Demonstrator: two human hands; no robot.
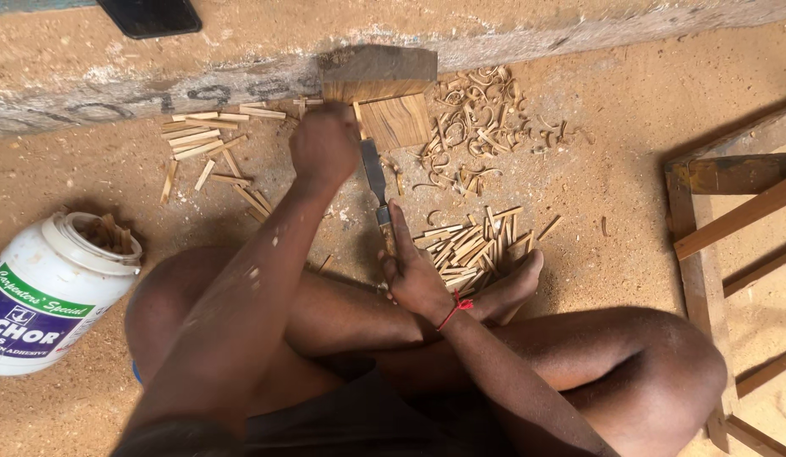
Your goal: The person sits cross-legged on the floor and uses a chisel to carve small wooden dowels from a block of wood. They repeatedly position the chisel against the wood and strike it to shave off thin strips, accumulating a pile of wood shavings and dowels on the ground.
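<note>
I sit on the sawdust floor [630, 93]. Far ahead a wood block [384, 97] leans on the wall. My right hand [414, 271] grips the chisel [376, 182] upright; my left hand [324, 145] is fisted round a stick beside the block.

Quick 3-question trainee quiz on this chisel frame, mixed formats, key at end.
1. True or false: the right hand grips the chisel.
2. The left hand is: A) fisted near the wooden block B) inside the white tub C) flat on the floor.
3. What lies beside the right hand, by the foot?

Key: 1 true. 2 A. 3 a pile of cut wooden sticks.
</note>
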